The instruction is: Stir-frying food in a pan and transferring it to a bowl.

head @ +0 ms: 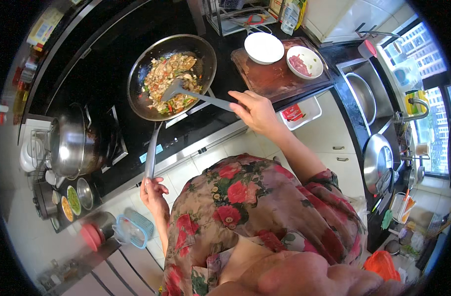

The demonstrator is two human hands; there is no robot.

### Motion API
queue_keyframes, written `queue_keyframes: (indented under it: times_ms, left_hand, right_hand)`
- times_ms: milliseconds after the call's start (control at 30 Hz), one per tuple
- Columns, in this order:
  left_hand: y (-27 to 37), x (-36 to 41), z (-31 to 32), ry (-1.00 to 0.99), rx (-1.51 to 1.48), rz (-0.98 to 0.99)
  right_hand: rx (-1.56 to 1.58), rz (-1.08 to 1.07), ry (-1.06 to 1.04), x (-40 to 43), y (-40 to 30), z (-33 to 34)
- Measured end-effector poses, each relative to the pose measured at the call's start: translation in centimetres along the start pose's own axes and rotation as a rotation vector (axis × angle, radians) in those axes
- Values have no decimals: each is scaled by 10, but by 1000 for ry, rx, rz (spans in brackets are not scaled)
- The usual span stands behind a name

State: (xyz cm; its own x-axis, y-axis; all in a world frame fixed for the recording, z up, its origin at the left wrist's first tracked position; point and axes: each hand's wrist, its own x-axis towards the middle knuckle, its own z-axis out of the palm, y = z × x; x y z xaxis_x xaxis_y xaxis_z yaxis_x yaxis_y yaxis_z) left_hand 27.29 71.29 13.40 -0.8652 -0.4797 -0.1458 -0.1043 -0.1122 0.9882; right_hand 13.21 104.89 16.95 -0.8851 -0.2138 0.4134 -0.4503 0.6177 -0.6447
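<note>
In my left hand point(154, 196) is the end of the long metal handle of a wok point(136, 88). My right hand point(258, 113) grips a grey spatula point(210, 99), whose blade rests among the food in the wok. That food point(170, 74) is a mix of small pale pieces with red and green bits, spread over the wok's middle. The wok sits tilted over the black stove top point(110, 55), its handle pointing towards me. My right fingers partly hide the spatula's handle end.
Right of the stove, a wooden cutting board point(255, 79) bears a white bowl point(264, 48) and a bowl of raw meat point(305, 63). A large steel pot point(68, 144) stands left. Beyond the board is a sink point(381, 96). A white drawer-like tray point(310, 111) juts below the counter.
</note>
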Motion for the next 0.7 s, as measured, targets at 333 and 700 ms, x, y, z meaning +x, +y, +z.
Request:
queue_keyframes:
  times_ms: [333, 700]
  left_hand:
    - [9, -26, 24, 182, 95, 21]
    - [8, -11, 4, 249, 146, 33]
  right_hand:
    - [77, 52, 48, -28, 74, -18]
    - [-85, 339, -80, -116, 106, -26]
